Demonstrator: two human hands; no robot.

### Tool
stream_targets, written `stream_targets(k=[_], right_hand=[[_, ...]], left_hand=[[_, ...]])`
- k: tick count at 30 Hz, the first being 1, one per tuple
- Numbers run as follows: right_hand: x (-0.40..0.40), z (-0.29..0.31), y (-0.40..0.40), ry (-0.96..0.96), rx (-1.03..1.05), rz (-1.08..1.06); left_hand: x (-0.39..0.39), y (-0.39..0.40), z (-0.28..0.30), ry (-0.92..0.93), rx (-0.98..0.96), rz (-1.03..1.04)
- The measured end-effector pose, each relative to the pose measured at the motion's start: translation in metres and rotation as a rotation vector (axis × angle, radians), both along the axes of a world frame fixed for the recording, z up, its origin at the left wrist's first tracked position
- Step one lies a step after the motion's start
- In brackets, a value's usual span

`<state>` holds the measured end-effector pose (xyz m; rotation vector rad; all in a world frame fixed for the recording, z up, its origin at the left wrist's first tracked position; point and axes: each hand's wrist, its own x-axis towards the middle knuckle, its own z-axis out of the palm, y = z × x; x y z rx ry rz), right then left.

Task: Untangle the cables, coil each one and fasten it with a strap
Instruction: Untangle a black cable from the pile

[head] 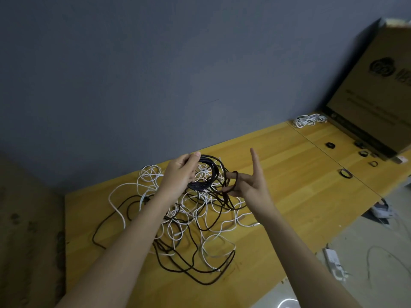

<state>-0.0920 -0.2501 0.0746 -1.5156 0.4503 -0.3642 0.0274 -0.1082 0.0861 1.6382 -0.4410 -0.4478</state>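
Observation:
A tangle of black and white cables point(189, 221) lies spread over the wooden table point(289, 196). Above it my left hand point(181, 173) grips a round coil of black cable point(209, 174) by its left side. My right hand point(249, 185) is to the right of the coil. A loop of the loose black cable end point(231, 181) runs round its thumb and one finger, and the index finger points straight up. The loose end trails down from this hand into the tangle.
A coiled white cable point(309, 120) lies at the table's far right. Several small black strap rings point(346, 173) are scattered near a large cardboard box point(378, 96). A grey wall stands behind. Off the right edge, a white adapter point(333, 261) lies on the floor.

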Motion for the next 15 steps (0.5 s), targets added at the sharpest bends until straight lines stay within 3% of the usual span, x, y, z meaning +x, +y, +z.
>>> stream_targets(k=[4, 10, 12, 15], right_hand=[[0.003, 0.003, -0.004, -0.027, -0.079, 0.042], [0.008, 0.009, -0.014, 0.137, -0.615, 0.06], [0.011, 0.006, -0.011, 0.198, -0.634, 0.093], [0.012, -0.005, 0.005, 0.153, -0.459, 0.07]], left_hand=[[0.0, 0.003, 0.002, -0.071, 0.038, -0.064], [0.005, 0.01, -0.002, -0.103, 0.085, -0.105], [0.005, 0.01, 0.001, -0.09, 0.065, -0.084], [0.005, 0.009, 0.004, -0.121, 0.066, -0.043]])
